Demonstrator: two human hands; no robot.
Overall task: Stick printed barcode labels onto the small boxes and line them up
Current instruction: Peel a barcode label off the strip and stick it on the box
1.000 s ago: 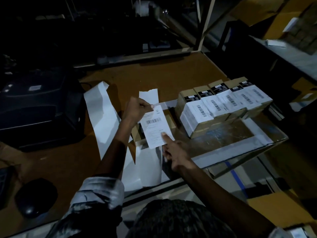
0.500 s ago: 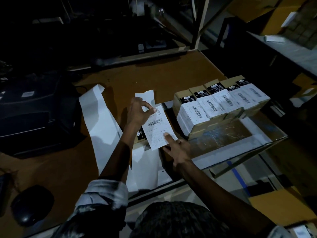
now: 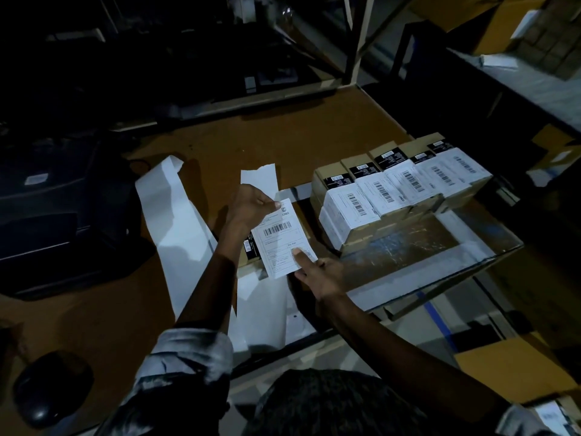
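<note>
Thin, floppy label [image 3: 284,237]: left hand [image 3: 248,209] pinches its top corner, right hand's [image 3: 320,273] straight fingertip presses the bottom onto the box [image 3: 251,251].

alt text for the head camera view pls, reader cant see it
A person's left hand pinches the top of a barcode label while the right hand presses its lower corner onto a small box. To the right, a row of labelled boxes stands on a dim brown table.
</note>
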